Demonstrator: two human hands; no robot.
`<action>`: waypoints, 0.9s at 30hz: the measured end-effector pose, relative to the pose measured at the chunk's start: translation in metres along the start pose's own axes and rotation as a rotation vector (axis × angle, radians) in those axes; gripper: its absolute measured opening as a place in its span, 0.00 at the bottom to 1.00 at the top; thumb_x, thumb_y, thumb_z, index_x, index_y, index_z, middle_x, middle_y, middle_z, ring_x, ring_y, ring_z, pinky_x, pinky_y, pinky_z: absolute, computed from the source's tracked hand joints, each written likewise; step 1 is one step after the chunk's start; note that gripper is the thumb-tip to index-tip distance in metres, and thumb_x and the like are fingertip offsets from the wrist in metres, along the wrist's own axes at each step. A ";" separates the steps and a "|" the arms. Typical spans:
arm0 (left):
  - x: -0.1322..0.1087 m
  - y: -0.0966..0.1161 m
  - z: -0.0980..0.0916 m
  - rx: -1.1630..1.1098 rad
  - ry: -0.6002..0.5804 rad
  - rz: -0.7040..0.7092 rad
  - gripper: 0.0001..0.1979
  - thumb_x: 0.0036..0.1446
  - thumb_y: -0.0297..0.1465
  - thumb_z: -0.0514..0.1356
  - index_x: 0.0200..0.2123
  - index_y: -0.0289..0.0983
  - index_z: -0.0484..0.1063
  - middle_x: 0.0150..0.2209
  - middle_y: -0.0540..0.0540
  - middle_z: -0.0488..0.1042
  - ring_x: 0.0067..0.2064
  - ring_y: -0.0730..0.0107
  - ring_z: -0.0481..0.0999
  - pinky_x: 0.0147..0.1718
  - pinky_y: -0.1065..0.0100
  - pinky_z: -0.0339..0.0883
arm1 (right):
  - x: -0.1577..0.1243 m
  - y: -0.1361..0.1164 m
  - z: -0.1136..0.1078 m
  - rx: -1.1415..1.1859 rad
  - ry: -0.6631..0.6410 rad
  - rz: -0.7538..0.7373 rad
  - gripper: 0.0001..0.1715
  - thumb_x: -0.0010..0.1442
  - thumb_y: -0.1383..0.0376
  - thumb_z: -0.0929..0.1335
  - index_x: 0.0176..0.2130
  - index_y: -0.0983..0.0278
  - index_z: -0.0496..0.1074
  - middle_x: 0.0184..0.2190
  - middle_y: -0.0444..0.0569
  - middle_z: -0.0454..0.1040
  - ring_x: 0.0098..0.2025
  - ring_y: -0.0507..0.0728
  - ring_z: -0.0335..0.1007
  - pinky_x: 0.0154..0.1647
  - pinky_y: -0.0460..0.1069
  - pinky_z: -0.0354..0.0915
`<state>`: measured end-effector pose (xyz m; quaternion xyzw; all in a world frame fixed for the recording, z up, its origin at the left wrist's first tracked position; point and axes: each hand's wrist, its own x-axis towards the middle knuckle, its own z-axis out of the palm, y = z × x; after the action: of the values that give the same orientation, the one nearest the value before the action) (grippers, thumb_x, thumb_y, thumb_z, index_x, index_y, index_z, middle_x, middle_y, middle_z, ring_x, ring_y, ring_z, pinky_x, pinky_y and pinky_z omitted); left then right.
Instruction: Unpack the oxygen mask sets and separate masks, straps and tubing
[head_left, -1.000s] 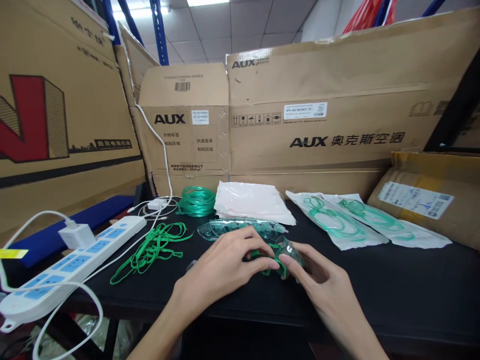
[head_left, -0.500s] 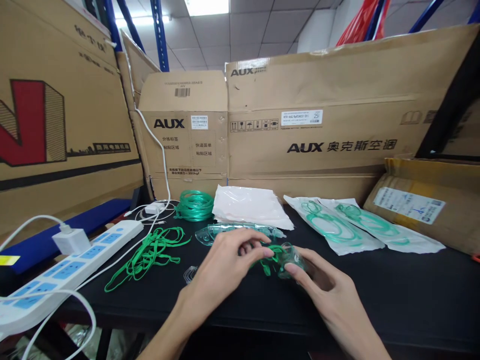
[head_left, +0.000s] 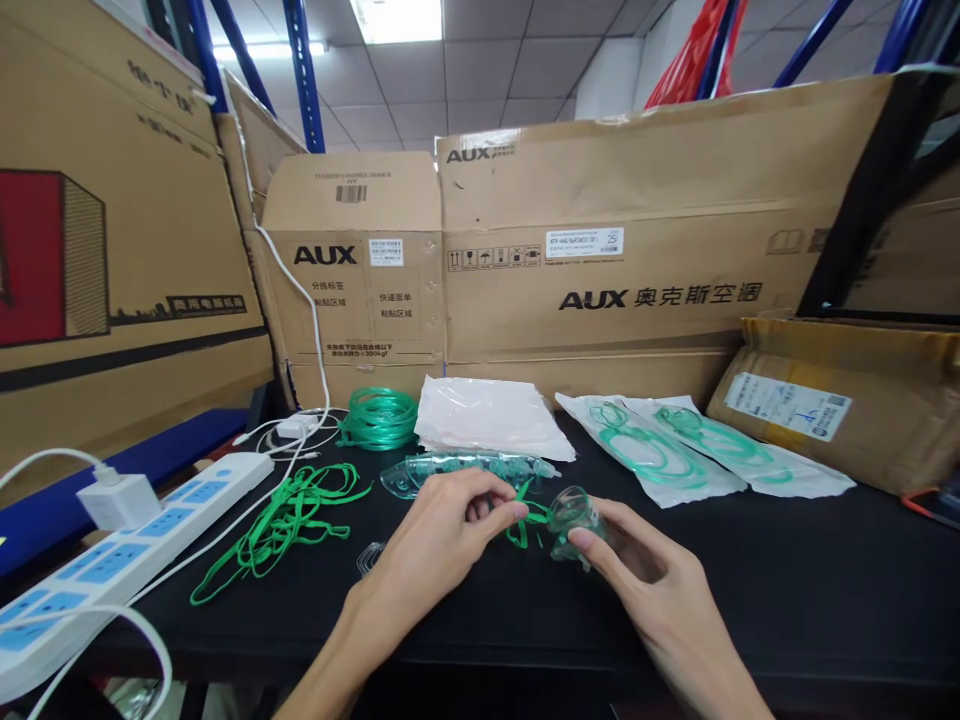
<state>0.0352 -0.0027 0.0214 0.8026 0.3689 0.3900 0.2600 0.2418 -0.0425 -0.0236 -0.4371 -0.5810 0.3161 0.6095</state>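
Observation:
My right hand (head_left: 652, 575) is closed around a clear, green-tinted oxygen mask (head_left: 576, 515), thumb in front, its round opening tilted upward. Just left of it, the thumb and fingers of my left hand (head_left: 442, 530) pinch a green elastic strap (head_left: 531, 517), whose loose loops hang beside the mask. Whether the strap is attached to the mask cannot be made out. Behind my left hand lies a row of nested clear green masks (head_left: 469, 468). A tangle of green elastic straps (head_left: 292, 520) and several thin metal strips (head_left: 370, 558) lie to its left.
A coil of green tubing (head_left: 379, 418) and a stack of white pouches (head_left: 491, 415) sit at the back. Two pouches with tubing (head_left: 660, 455) lie right, near a cardboard box (head_left: 795, 400). A power strip (head_left: 139, 560) with white cables runs along the left. Cardboard panels stand behind.
My left hand has drawn slightly away from the mask with the strap, widening the gap between them. The mask's opening now shows more clearly. The whole view has shifted a little.

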 end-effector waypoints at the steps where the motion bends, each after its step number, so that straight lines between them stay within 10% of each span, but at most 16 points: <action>1: 0.000 0.001 0.001 -0.059 -0.011 -0.017 0.09 0.62 0.38 0.63 0.38 0.39 0.79 0.30 0.52 0.76 0.32 0.70 0.72 0.35 0.71 0.63 | 0.000 0.000 0.000 0.009 -0.003 0.008 0.15 0.56 0.56 0.75 0.43 0.59 0.80 0.40 0.46 0.81 0.44 0.57 0.77 0.44 0.43 0.73; 27: 0.000 0.006 0.021 -0.124 0.092 0.089 0.06 0.60 0.33 0.66 0.38 0.37 0.80 0.31 0.51 0.73 0.31 0.73 0.69 0.33 0.73 0.63 | -0.003 -0.002 -0.002 0.102 0.007 -0.069 0.13 0.59 0.58 0.74 0.43 0.59 0.79 0.44 0.48 0.77 0.39 0.56 0.76 0.39 0.44 0.74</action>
<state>0.0548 -0.0092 0.0135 0.7819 0.3194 0.4598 0.2742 0.2436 -0.0465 -0.0228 -0.3864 -0.5765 0.3225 0.6436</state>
